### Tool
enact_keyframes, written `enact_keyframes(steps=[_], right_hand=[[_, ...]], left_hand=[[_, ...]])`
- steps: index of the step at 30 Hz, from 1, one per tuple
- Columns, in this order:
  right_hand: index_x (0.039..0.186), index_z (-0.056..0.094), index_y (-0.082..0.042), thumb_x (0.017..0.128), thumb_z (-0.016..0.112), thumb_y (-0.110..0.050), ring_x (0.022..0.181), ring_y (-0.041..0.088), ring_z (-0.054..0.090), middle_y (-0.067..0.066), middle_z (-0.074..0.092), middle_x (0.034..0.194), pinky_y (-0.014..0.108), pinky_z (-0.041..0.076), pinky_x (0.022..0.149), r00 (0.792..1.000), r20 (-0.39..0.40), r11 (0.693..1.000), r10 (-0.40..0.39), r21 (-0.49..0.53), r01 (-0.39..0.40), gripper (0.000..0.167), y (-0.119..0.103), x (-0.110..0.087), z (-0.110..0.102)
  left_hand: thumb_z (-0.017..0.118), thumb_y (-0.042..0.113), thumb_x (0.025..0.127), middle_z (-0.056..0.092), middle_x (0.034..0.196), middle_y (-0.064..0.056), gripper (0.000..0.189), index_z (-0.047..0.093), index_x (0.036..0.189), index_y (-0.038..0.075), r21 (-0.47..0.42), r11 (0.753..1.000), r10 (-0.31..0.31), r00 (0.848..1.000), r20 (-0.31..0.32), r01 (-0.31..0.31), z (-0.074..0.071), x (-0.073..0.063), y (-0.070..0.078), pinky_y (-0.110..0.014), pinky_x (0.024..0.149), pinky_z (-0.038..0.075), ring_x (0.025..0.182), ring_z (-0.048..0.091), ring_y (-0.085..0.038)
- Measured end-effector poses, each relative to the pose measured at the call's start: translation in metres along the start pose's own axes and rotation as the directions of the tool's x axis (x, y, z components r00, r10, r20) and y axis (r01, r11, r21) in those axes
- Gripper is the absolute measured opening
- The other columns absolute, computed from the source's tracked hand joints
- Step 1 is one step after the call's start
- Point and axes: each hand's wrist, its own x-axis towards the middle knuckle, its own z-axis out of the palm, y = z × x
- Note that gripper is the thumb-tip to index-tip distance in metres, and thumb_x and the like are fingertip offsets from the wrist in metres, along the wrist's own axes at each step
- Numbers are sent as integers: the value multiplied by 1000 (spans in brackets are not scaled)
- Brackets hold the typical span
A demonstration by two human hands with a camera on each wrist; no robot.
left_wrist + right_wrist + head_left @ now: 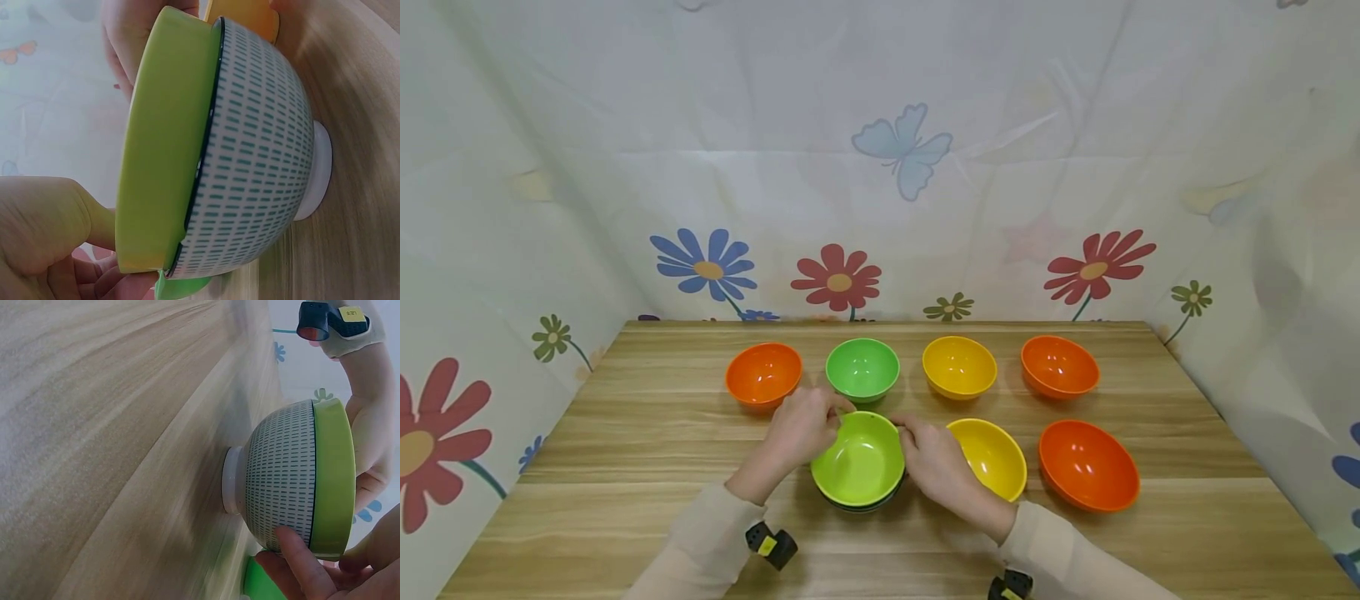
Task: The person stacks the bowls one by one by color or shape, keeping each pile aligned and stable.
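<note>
A lime-green bowl (pixel 859 460) sits nested in a white bowl (pixel 256 150) with green dashes and a dark rim. The white bowl's foot stands on the wooden table. At the lime bowl's far left edge, my left hand (pixel 803 427) pinches the rim between thumb and fingers. My right hand (pixel 936 458) grips the far right edge, thumb at the lime rim. In the right wrist view, a fingertip of that hand (pixel 331 575) also touches the patterned wall. The inside of the white bowl is hidden by the lime one.
Behind stand an orange bowl (pixel 764 375), a green bowl (pixel 862 369), a yellow bowl (pixel 959 367) and another orange bowl (pixel 1060 367). Right of my hands are a larger yellow bowl (pixel 992 458), partly covered by my right hand, and a large orange bowl (pixel 1088 465).
</note>
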Motion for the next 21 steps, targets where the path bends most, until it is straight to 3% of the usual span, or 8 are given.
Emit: enact_keyframes(steps=[14, 21], right_hand=[[105, 66, -3, 92, 49, -8, 71, 13, 57, 9, 68, 93, 25, 48, 58, 1000, -15, 1000, 5, -17, -5, 22, -1, 0, 0], [103, 67, -4, 91, 50, -7, 65, 11, 54, 8, 68, 89, 20, 44, 51, 1000, -27, 1000, -12, -17, 11, 21, 0, 0, 2]], left_hand=[[57, -5, 74, 42, 55, 2, 29, 74, 90, 12, 14, 1000, -12, 1000, 20, 12, 1, 1, 0, -18, 41, 23, 44, 31, -10], [58, -3, 75, 49, 58, 2, 28, 74, 91, 13, 26, 999, -19, 999, 31, 18, 2, 2, -1, -18, 40, 25, 44, 34, -10]])
